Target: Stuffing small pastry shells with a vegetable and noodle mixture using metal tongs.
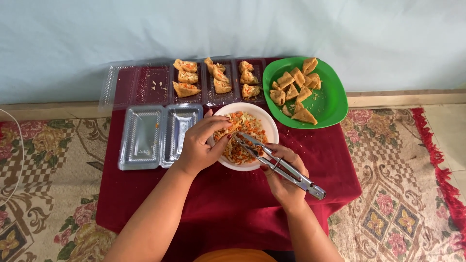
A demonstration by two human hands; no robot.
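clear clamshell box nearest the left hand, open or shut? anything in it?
Open. The clear clamshell box lies spread flat on the red cloth, both halves facing up, holding no food beyond a few crumbs.
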